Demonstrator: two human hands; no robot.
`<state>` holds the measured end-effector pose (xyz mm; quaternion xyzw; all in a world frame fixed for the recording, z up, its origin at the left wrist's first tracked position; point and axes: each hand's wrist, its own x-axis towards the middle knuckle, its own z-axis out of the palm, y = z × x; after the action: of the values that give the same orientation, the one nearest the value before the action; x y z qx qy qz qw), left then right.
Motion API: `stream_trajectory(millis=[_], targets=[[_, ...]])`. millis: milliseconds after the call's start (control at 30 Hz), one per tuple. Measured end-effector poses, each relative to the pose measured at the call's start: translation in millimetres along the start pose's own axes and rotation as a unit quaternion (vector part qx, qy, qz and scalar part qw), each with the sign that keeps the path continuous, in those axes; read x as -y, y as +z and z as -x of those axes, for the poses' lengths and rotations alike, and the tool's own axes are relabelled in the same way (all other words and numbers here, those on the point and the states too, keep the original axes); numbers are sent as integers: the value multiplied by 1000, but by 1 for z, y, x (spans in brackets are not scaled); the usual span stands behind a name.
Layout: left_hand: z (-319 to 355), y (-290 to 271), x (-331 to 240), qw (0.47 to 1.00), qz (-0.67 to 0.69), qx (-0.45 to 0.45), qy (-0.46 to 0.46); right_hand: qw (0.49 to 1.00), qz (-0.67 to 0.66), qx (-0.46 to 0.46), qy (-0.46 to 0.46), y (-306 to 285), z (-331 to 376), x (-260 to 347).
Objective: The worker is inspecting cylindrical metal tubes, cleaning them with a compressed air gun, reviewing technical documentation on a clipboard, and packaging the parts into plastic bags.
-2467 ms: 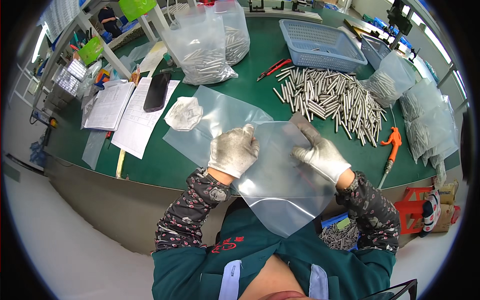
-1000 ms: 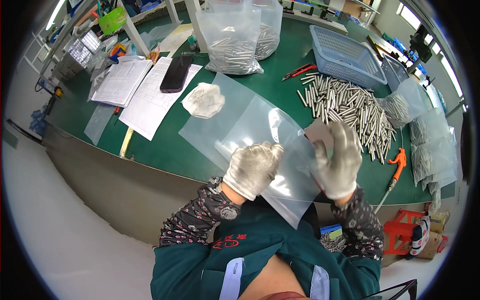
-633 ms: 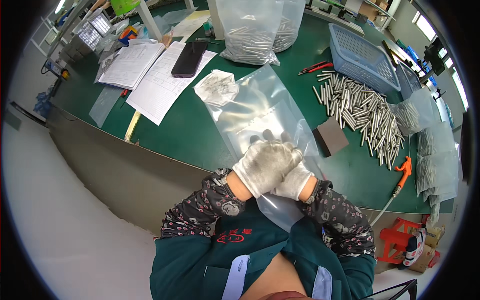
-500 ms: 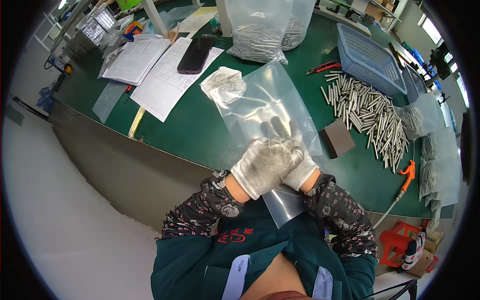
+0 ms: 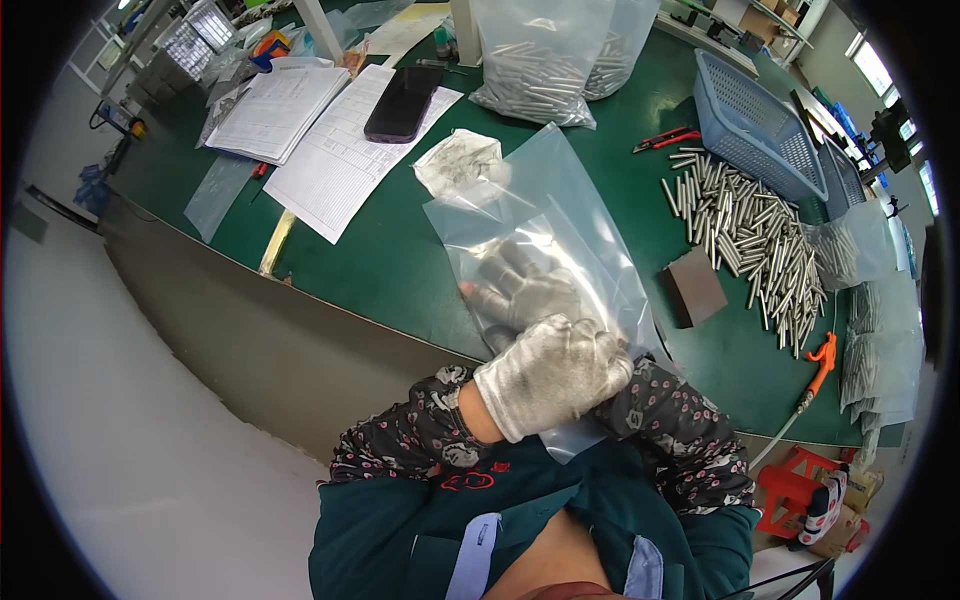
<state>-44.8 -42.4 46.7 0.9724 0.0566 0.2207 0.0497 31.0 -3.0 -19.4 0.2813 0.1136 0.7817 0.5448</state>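
A clear plastic bag (image 5: 545, 235) lies flat on the green tabletop (image 5: 390, 265), close to the near edge. Its long side runs from the person's body up and away toward the far side of the tabletop, leaning a little to the left. The near end hangs over the edge, by the person's chest.

The right hand (image 5: 525, 290) wears a gray work glove and is pushed inside the bag. You can see it through the clear plastic. Its fingers (image 5: 500, 265) are spread out flat and point up and to the left. They hold nothing and only touch the inside of the bag.

The left hand (image 5: 550, 375) wears a pale glove too. It sits on top of the near end of the bag, right over the right wrist. Its fingers are curled in and grip the plastic at the bag's mouth.

Just past the far end of the bag lies a small crumpled plastic bag (image 5: 460, 160). To the right sits a brown block (image 5: 693, 290), and beyond it a heap of metal rods (image 5: 745, 240). A blue basket (image 5: 750, 120) stands behind the rods. On the left are paper sheets (image 5: 340, 150) with a black phone (image 5: 403, 103) on top. At the back stand 2 big bags of rods (image 5: 550, 55).
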Motion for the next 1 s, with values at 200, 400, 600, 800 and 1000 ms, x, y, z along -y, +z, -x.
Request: stream_trajectory(millis=[200, 400, 600, 800, 1000], targets=[[5, 7, 6, 999, 38, 6, 13, 924, -377, -11, -68, 19, 24, 6], [12, 3, 15, 995, 87, 37, -24, 710, -693, -8, -125, 27, 43, 0], [-2, 12, -2, 992, 89, 88, 24, 420, -891, 37, -168, 66, 131, -8], [-13, 19, 8, 993, 112, 42, 17, 266, -958, 38, -95, 50, 74, -1], [-9, 20, 10, 995, 63, 72, 25, 283, -951, 83, -97, 49, 70, 7]])
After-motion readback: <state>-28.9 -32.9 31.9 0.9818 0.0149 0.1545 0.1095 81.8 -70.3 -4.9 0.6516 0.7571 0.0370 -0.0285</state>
